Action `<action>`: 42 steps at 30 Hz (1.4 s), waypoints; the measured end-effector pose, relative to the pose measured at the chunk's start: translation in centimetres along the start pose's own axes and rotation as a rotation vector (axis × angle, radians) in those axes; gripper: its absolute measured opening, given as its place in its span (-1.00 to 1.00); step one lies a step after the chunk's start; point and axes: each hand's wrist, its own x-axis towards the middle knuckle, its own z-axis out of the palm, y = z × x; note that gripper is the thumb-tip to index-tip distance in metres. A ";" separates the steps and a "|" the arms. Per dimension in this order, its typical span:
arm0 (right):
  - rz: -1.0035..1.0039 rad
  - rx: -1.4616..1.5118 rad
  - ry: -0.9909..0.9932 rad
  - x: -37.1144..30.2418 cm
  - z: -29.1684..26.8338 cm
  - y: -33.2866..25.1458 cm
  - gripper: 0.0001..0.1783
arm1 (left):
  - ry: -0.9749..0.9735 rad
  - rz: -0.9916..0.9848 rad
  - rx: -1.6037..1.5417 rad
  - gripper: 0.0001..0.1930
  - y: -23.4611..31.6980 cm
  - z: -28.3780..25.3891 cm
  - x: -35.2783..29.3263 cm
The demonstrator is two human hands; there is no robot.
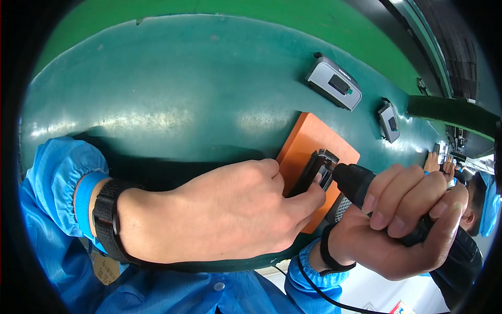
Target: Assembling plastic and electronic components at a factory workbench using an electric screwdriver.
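Casing [308, 171] in black sits on the tabletop [157, 78], a broad green sheet that I'd call the largest thing here; the casing rests upon a block, right of the middle. At the far right is a co-worker [486, 204] in a blue cap. Next in size come the person's two hands. The left hand [240, 204] has thumb and fingers pinched on the near end of the casing; the right hand [402, 225] is wrapped round a black driver [355, 183]. Under the casing lies the orange block [303, 136], set askew. Smaller are the grey units [334, 83], both beyond the block, toward the far right.

The casing lies just right of the left hand, the nearer one, with its long axis slanting from near left to far right. The driver comes at it from the right, nose by the far end; whether they touch, I can't tell.

By my count: one tabletop, one block, two units, one driver, one casing.
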 end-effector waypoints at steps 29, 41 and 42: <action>0.069 0.038 0.246 -3.4 -8.0 -2.0 -0.82 | -0.037 -0.082 -0.024 -0.39 0.4 0.3 0.7; 0.058 -0.076 0.275 -3.9 -7.5 -2.4 -0.80 | 0.041 -0.058 -0.029 -0.47 0.2 0.9 0.2; 0.047 -0.049 0.291 -3.9 -7.6 -2.2 -0.79 | 0.059 -0.066 -0.040 -0.49 0.3 1.0 0.1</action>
